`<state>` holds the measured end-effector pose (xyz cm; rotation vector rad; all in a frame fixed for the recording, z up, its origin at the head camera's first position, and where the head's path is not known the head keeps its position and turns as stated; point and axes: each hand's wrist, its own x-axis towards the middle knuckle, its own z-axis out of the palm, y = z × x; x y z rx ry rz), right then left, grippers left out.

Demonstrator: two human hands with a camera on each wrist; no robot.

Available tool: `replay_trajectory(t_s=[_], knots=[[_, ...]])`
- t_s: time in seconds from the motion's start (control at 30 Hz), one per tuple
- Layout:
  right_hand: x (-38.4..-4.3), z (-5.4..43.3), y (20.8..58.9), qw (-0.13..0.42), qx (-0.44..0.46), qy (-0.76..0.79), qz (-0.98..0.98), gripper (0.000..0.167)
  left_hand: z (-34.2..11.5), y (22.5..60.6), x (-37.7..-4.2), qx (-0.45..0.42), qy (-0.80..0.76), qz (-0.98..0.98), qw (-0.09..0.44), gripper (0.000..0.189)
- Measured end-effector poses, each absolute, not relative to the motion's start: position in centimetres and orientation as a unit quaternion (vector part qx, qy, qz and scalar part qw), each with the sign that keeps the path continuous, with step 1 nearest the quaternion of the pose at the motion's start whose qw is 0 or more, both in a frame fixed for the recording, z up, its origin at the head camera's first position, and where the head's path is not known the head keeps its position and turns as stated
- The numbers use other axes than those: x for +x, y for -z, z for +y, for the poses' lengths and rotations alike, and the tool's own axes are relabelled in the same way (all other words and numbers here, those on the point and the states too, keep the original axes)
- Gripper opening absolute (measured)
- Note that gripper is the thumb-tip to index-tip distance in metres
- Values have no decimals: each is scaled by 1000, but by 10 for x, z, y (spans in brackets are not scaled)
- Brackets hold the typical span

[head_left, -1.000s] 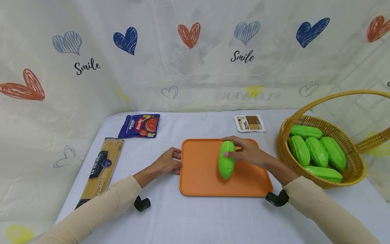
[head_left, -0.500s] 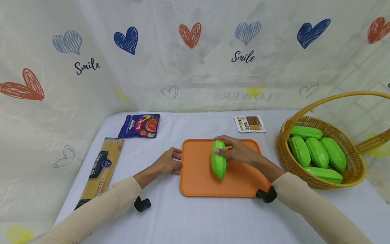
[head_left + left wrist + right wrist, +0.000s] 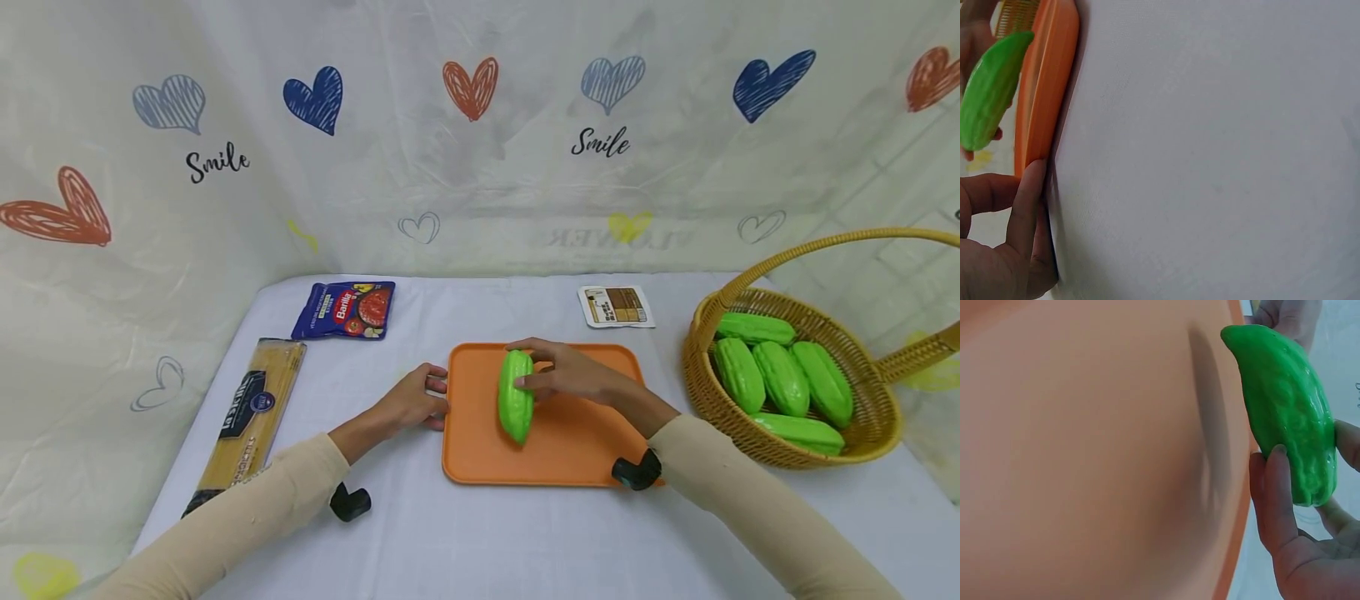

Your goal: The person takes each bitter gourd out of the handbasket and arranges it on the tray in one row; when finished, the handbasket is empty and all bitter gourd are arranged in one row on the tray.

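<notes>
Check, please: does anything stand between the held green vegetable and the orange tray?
Nothing visible does. The right hand holds the vegetable above the tray, with only a gap between them; the left hand touches the tray's left edge.

Pale heart-printed sheeting (image 3: 517,179) behind and beside white-clothed table (image 3: 465,546).

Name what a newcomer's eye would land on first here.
Probably the bright green gourd-like object, held in the fingers of the right hand above the orange tray. Then the wicker basket at the right, holding five similar green objects. The left hand, touching the tray's left edge, might come next.
</notes>
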<state>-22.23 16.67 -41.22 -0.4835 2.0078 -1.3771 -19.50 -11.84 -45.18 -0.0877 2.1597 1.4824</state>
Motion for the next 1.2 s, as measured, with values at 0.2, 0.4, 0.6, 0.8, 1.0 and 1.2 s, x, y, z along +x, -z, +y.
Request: replay_trajectory(t_s=[0.2,0.4,0.6,0.8,1.0,1.2], knots=[[-233,154,412,334,-194,513,766,68,-121,452,-195,-40,-535,802,262,60],[-244,138,418,333,-185,520,764,68,-122,451,-195,-45,-530,804,266,60],[-249,124,420,328,-174,530,762,68,-123,450,-194,-44,-539,797,270,60],[-252,117,421,319,-177,517,774,65,-122,450,-195,-34,-543,794,270,61],[-253,111,423,305,-173,499,792,65,-121,450,-197,-26,-546,792,272,61],[-256,99,423,290,-164,499,800,62,-123,452,-199,-29,-548,790,274,61]])
